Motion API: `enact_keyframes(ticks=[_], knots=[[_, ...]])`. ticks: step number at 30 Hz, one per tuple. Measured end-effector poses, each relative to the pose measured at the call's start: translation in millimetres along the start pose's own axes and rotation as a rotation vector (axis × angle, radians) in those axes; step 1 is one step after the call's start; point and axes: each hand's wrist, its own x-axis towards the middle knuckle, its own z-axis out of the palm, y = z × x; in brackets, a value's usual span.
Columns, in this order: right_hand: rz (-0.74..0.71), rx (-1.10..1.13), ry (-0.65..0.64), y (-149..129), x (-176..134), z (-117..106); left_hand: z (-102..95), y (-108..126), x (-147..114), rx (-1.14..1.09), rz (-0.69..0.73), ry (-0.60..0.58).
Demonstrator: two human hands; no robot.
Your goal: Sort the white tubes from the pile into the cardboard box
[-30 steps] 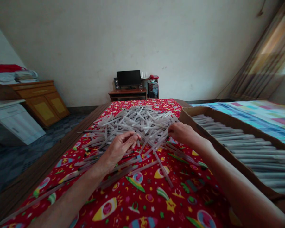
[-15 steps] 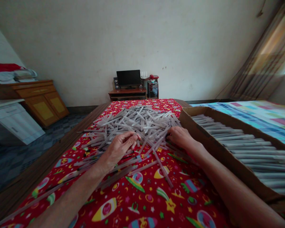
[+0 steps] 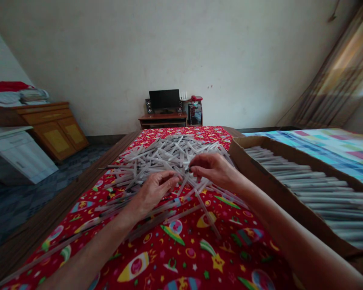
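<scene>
A loose heap of translucent plastic tubes [image 3: 166, 151], some with dark ends, lies on a red patterned cloth [image 3: 157, 266]. At the heap's near edge, my left hand [image 3: 157, 187] has thumb and fingers closed together; what they pinch, if anything, is too small to name. My right hand [image 3: 214, 169] hovers over the heap's right side with fingertips pinched, a small dark bit showing at them. Its fingertips are close to those of my left hand. Several single tubes [image 3: 207, 215] lie on the cloth in front of the hands.
To the right stands a long open cardboard box [image 3: 278, 193] with rows of similar tubes [image 3: 326, 193] inside. Beyond it is a checked cloth [image 3: 308, 145]. A desk with a monitor [image 3: 164, 99] is at the far wall; a wooden cabinet [image 3: 54, 129] stands left.
My right hand has moved left from the heap's right edge, rising slightly, toward my left hand. My left hand has stayed nearly in place.
</scene>
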Motion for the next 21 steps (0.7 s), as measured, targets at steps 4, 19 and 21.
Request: enact_keyframes(ticks=[4, 19, 21], knots=[[-0.08, 0.147, 0.037, -12, -3, 15, 1.9, 5, -2, 0.046, 0.028, -0.018], [-0.15, -0.131, 0.075, -26, -7, 20, 3.1, 10, -3, 0.188, 0.122, -0.006], [-0.201, -0.249, 0.076, -27, -8, 20, 4.3, 12, -4, 0.258, 0.131, 0.015]])
